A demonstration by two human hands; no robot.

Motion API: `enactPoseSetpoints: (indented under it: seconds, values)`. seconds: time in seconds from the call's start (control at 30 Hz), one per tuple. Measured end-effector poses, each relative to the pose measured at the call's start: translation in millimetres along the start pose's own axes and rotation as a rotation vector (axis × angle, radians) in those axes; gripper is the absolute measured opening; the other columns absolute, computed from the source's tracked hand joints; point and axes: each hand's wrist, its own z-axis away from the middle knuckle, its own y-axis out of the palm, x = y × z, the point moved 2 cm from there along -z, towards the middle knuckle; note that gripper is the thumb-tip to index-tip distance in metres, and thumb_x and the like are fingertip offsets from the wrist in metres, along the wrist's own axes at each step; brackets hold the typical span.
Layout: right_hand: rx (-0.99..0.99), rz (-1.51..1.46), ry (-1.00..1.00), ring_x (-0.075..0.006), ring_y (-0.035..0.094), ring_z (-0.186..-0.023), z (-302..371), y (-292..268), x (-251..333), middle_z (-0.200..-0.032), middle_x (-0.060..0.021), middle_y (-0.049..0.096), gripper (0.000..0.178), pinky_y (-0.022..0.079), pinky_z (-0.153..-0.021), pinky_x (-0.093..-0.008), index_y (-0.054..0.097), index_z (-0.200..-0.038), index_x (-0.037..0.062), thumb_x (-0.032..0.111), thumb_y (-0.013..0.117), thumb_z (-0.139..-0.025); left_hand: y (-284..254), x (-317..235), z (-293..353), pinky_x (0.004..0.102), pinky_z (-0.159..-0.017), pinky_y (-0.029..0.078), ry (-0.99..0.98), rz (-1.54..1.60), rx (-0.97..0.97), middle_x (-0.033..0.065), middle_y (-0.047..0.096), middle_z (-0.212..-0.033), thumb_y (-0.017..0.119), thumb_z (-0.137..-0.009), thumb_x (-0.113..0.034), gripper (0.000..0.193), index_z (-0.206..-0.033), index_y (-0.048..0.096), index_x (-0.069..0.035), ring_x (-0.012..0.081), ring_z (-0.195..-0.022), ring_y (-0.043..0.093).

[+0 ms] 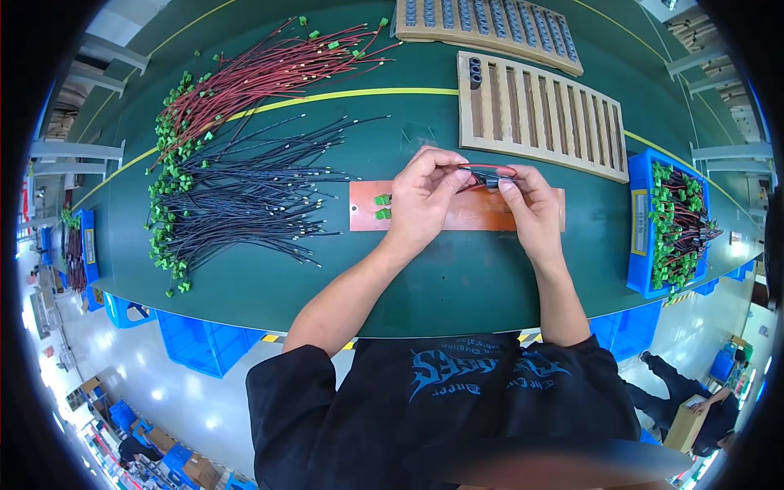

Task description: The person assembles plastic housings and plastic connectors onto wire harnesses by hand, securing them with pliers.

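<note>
Above an orange-brown plate [478,214], my left hand [423,200] is closed in a pinch on a red wire and a black wire. My right hand [532,206] grips the other end of the same wires [482,170], bent in a slight arc. A small dark cylindrical connector [492,182] shows at my right fingertips; how the wires meet it is partly hidden by the fingers. Two green connectors [383,207] lie over the plate's left part, right beside my left hand. I cannot see whether they belong to the held wires.
Left on the green table lie red wires [269,77] and black wires [245,204] with green connectors. A slotted wooden rack [539,114] and another rack full of dark parts [490,20] stand beyond my hands. A blue bin [641,261] of wire assemblies sits right. Behind, someone carries a box [688,425].
</note>
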Motion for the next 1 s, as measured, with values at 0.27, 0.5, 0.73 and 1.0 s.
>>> enactPoseSetpoints:
  seconds: [0.27,0.5,0.73,1.0]
  values:
    - [0.037,-0.071,0.013,-0.0092,0.063,-0.092,-1.3,-3.2,-3.2,-0.102,-0.0055,0.068,0.017,0.050,-0.081,-0.0239,0.060,-0.113,0.0000,0.009,0.063,-0.100,1.2,2.8,0.4,0.0289,-0.089,0.059,-0.043,-0.025,-0.035,0.0078,0.063,-0.106,0.062,-0.093,0.011,0.014,-0.105,0.061,0.005,0.0162,-0.096,0.068]
    - [0.026,-0.102,0.020,-0.0096,0.063,-0.092,0.2,-2.6,-2.3,-0.100,-0.0053,0.068,0.015,0.051,-0.081,-0.0237,0.060,-0.111,0.0006,0.008,0.064,-0.099,3.3,1.2,-0.5,0.0272,-0.084,0.060,-0.021,-0.066,-0.082,0.0094,0.064,-0.104,0.063,-0.089,0.014,0.012,-0.097,0.063,0.006,0.0150,-0.094,0.069]
    - [-0.004,-0.140,-0.045,-0.0098,0.065,-0.089,0.1,-2.1,-7.5,-0.098,-0.0072,0.068,0.013,0.052,-0.078,-0.0230,0.052,-0.106,0.0023,0.007,0.063,-0.100,-1.9,-5.1,3.4,0.0280,-0.080,0.059,0.038,-0.220,-0.050,0.0114,0.069,-0.097,0.067,-0.083,0.014,0.012,-0.089,0.069,0.005,0.0158,-0.090,0.069]
    - [0.006,-0.156,-0.037,-0.0108,0.066,-0.084,-0.1,-1.5,-12.4,-0.096,-0.0083,0.068,0.015,0.054,-0.076,-0.0240,0.049,-0.101,0.0036,0.008,0.064,-0.099,2.4,-9.6,15.6,0.0288,-0.077,0.058,0.034,-0.305,0.030,0.0119,0.071,-0.092,0.071,-0.080,0.013,0.011,-0.087,0.072,0.004,0.0162,-0.088,0.069]
